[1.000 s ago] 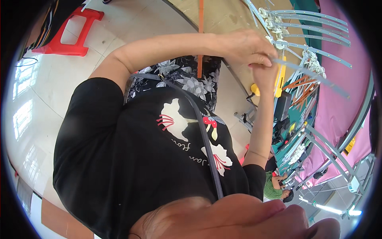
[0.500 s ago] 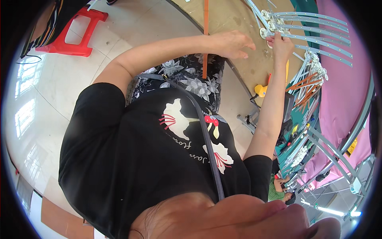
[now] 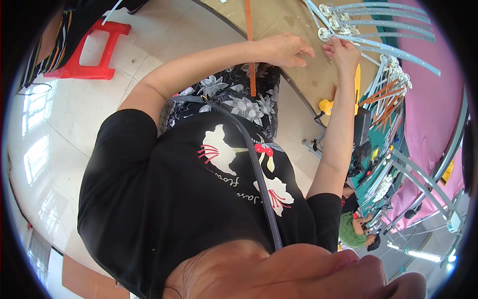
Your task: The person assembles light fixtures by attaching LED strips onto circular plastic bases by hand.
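My left hand (image 3: pixel 286 50) hovers over the tan tabletop (image 3: pixel 308 84), its fingers loosely bent and apart, with nothing seen in them. Close by, my right hand (image 3: pixel 343 54) is closed, thumb and fingertips pressed together. Whatever they pinch, if anything, is too small to make out. Just beyond it lies a bunch of long pale-blue strips (image 3: pixel 393 23) dotted with small marks, fanned out toward the right. White round pieces (image 3: pixel 324 34) sit at the near ends of these strips. One strip (image 3: pixel 398 52) runs right beside my right hand.
A flat orange strip (image 3: pixel 250 50) juts over the table edge above my lap. By my right forearm is a yellow tool (image 3: pixel 326 106). More white and orange strips (image 3: pixel 386 94) are heaped at right. A red stool (image 3: pixel 94 55) and another person's leg are at upper left.
My right hand has drawn slightly left, away from the strips, toward my left hand, its fingertips now pinched. The left hand keeps nearly the same pose. The whole view has shifted a little.
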Motion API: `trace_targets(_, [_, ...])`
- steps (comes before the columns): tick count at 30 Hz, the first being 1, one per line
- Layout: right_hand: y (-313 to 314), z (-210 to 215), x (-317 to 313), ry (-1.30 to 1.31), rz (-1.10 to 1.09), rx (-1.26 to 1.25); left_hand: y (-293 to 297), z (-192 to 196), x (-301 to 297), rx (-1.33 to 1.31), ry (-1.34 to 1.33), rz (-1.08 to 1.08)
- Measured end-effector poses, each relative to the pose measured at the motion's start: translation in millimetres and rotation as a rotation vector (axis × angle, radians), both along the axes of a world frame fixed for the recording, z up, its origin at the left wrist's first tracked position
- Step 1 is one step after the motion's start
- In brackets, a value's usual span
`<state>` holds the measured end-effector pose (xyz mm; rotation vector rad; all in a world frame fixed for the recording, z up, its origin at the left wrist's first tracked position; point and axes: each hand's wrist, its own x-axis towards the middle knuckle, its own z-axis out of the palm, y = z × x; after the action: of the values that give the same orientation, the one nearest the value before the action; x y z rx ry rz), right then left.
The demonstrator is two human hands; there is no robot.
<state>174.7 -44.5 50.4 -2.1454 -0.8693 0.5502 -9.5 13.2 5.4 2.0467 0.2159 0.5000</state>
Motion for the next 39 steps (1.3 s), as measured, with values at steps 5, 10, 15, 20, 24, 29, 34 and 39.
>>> trace_targets(5, [-30,7,-3,0.027,0.063,0.077,7,-8,4,0.034,-0.038,-0.029])
trace_targets(10, [-78,69,27,-0.014,-0.058,0.049,5,6,-2,-0.087,0.105,-0.025])
trace_targets(15, [-139,63,147,-0.219,-0.318,0.101,1,-1,2,-0.033,-0.052,-0.008])
trace_targets(20, [-152,29,207,-0.297,-0.43,-0.116,1,-5,-1,-0.033,-0.037,-0.007])
trace_targets(24, [-126,19,199,-0.461,-0.402,-0.481,1,-5,-6,-0.022,-0.069,0.009])
trace_targets(29, [-134,-8,244,-0.403,-0.5,-0.454,1,-5,-4,-0.073,-0.078,-0.012])
trace_targets(34, [-135,-15,246,-0.263,-0.498,-0.29,3,-4,-4,-0.061,-0.065,-0.017])
trace_targets(39, [-131,19,214,0.099,-0.589,0.013,2,-1,-7,-0.111,-0.013,-0.017])
